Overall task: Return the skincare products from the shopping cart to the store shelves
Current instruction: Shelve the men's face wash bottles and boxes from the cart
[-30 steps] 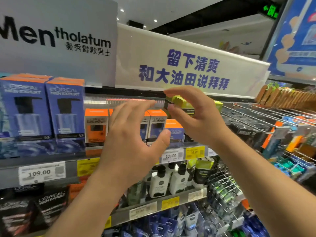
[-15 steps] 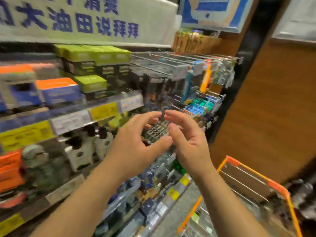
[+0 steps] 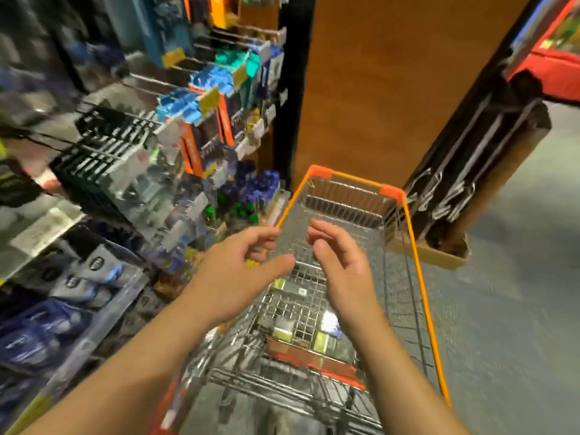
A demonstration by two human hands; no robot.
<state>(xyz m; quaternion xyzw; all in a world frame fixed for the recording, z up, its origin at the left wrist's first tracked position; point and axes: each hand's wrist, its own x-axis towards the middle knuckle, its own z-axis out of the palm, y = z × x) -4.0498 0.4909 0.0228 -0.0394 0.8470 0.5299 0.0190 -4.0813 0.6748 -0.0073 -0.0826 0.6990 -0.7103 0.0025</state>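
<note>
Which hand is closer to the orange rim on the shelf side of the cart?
Left. The left hand has its fingers at the orange rim on that side; the right hand hovers over the middle of the basket, further from it.

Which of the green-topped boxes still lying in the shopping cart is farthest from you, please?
The green-topped box seen between the left hand and right hand; the other two green-topped boxes lie nearer the cart's handle end.

Shopping cart (image 3: 417,246) of shiny wire metal with orange plastic rim; wall panel (image 3: 392,89) smooth brown wood
</note>
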